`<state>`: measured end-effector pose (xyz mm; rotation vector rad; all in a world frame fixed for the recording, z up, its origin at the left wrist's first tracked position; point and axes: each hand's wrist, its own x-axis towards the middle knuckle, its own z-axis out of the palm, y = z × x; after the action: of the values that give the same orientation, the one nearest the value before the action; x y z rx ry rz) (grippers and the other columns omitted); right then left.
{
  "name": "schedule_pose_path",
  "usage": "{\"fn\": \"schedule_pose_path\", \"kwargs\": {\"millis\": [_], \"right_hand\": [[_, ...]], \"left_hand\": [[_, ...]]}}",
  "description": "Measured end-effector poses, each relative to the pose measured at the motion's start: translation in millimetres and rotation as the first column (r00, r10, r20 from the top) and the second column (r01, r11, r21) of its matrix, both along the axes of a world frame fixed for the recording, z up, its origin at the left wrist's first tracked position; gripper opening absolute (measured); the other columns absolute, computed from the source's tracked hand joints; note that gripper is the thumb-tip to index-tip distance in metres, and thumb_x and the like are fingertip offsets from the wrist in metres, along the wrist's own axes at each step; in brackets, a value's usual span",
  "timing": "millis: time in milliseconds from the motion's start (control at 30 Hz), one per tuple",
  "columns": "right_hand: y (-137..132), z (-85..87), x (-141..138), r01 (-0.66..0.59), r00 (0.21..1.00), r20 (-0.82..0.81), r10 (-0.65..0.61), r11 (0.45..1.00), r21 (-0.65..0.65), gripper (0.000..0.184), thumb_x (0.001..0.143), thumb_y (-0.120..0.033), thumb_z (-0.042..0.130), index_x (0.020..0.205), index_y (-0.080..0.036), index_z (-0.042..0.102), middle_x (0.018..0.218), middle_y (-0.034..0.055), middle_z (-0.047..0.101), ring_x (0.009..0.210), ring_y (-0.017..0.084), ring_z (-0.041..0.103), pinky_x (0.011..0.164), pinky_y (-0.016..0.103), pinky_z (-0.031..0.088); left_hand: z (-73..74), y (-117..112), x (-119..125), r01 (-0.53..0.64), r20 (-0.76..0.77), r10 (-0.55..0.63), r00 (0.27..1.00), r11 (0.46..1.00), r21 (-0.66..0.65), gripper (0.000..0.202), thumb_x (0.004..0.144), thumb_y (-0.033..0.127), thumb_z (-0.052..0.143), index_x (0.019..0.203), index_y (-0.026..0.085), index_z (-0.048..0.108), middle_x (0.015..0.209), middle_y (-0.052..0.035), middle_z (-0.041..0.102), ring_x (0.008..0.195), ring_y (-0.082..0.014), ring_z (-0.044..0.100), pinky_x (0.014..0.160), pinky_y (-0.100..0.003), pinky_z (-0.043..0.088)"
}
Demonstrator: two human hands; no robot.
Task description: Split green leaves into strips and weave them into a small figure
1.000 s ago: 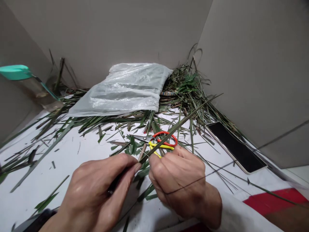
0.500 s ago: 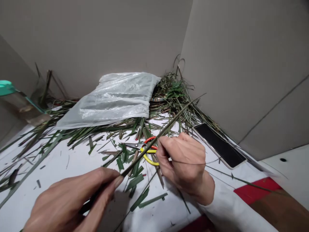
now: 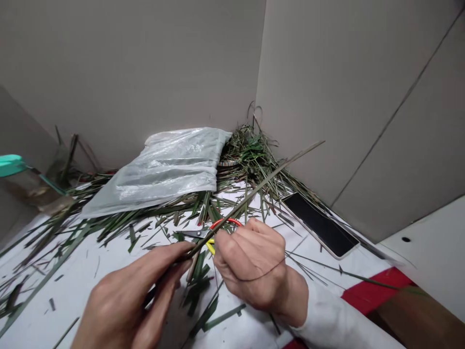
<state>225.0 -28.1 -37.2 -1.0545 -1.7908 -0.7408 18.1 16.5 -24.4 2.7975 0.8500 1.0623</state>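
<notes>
A long thin green leaf strip point(image 3: 265, 177) runs from between my hands up and to the right, ending near the wall. My left hand point(image 3: 134, 295) pinches its near end between thumb and forefinger. My right hand point(image 3: 250, 264), fingers curled, grips the same strip a little further along. A thin dark strand crosses the back of my right hand. Scissors point(image 3: 218, 229) with red and yellow handles lie on the white table point(image 3: 83, 271) just beyond my knuckles, partly hidden by them.
Cut green leaf pieces point(image 3: 203, 286) litter the table. A clear plastic bag point(image 3: 167, 167) lies on a heap of leaves point(image 3: 250, 152) in the corner. A dark phone point(image 3: 319, 224) rests at right by the grey wall. A teal-lidded container point(image 3: 22, 182) stands far left.
My right hand has slid back down the strip toward my left hand, and both hands sit closer together. The view has tilted upward and rightward.
</notes>
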Motion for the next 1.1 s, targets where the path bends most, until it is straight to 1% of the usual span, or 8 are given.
{"fn": "schedule_pose_path", "kwargs": {"millis": [67,133,300,467,567,733,833,1100], "right_hand": [[-1.0,-0.5,-2.6,-0.001,1.0,0.007,0.001,1.0,0.012,0.019,0.092,-0.008,0.046,0.086,-0.01,0.063,0.056,-0.0021,0.051,0.054,0.014,0.039,0.054,0.033,0.029],[-1.4,-0.3,-4.2,-0.009,1.0,0.006,0.008,1.0,0.027,0.02,0.092,-0.008,0.045,0.084,-0.01,0.064,0.056,-0.0012,0.052,0.054,0.015,0.039,0.054,0.033,0.029],[-0.9,0.4,-3.8,0.005,1.0,-0.019,-0.005,1.0,0.022,0.021,0.092,-0.008,0.045,0.084,-0.01,0.063,0.056,-0.0016,0.052,0.053,0.015,0.039,0.054,0.033,0.03],[-0.2,1.7,-2.5,-0.002,1.0,0.012,0.001,1.0,0.026,0.02,0.09,-0.008,0.047,0.078,-0.013,0.062,0.056,-0.0015,0.051,0.052,0.015,0.04,0.054,0.034,0.028],[-0.4,2.9,-1.8,-0.008,1.0,0.022,0.007,1.0,0.025,0.023,0.092,-0.008,0.045,0.077,-0.013,0.062,0.054,-0.002,0.049,0.051,0.016,0.039,0.053,0.034,0.027],[-0.6,3.4,2.9,0.019,1.0,0.02,-0.019,1.0,0.005,0.016,0.088,-0.007,0.05,0.083,-0.01,0.064,0.056,-0.0014,0.052,0.053,0.015,0.04,0.055,0.033,0.029],[0.2,4.0,6.1,0.04,0.999,0.013,-0.04,0.999,-0.016,0.013,0.087,-0.006,0.052,0.086,-0.008,0.065,0.058,-0.0011,0.052,0.054,0.014,0.039,0.056,0.033,0.028],[1.1,3.7,6.2,0.051,0.999,-0.007,-0.051,0.999,-0.018,0.014,0.086,-0.004,0.052,0.082,-0.01,0.064,0.055,-0.0032,0.045,0.055,0.014,0.031,0.055,0.033,0.027]], "left_hand": [[9.0,-3.3,17.6,0.05,0.005,-0.051,0.999,0.995,0.082,0.022,0.096,0.03,0.053,0.115,0.023,0.06,0.095,-0.0017,0.079,0.072,-0.013,0.076,0.073,-0.016,0.059],[17.1,-6.9,33.7,0.051,0.029,-0.055,0.998,0.99,0.132,0.017,0.096,0.023,0.05,0.11,0.021,0.059,0.091,-0.0029,0.079,0.072,-0.0121,0.075,0.071,-0.015,0.058],[25.6,-10.6,51.2,0.043,0.051,-0.047,0.998,0.996,0.081,0.013,0.093,0.012,0.048,0.096,0.021,0.058,0.076,0.0008,0.074,0.06,-0.0104,0.07,0.057,-0.015,0.052],[29.3,-5.7,48.7,0.072,0.022,-0.072,0.997,0.997,-0.008,0.013,0.091,0.013,0.05,0.087,0.022,0.059,0.069,0.0029,0.071,0.057,-0.0103,0.068,0.053,-0.015,0.049],[33.2,-3.6,46.7,0.089,0.0,-0.089,0.996,0.994,-0.067,0.016,0.09,0.012,0.05,0.081,0.022,0.058,0.064,0.0056,0.068,0.049,-0.0077,0.062,0.05,-0.014,0.046],[36.4,-4.2,43.4,0.118,-0.024,-0.121,0.992,0.989,-0.085,0.022,0.09,0.012,0.048,0.07,0.022,0.051,0.053,0.0074,0.059,0.04,-0.0074,0.053,0.045,-0.016,0.042],[33.5,-4.3,38.3,0.137,-0.052,-0.142,0.988,0.987,-0.086,0.027,0.092,0.015,0.046,0.067,0.023,0.049,0.054,0.0055,0.06,0.039,-0.0081,0.053,0.043,-0.017,0.041],[17.4,-0.7,10.6,0.116,-0.091,-0.129,0.988,0.984,-0.134,0.014,0.094,0.024,0.051,0.09,0.023,0.064,0.067,0.0011,0.072,0.047,-0.0122,0.063,0.046,-0.02,0.047]]}}
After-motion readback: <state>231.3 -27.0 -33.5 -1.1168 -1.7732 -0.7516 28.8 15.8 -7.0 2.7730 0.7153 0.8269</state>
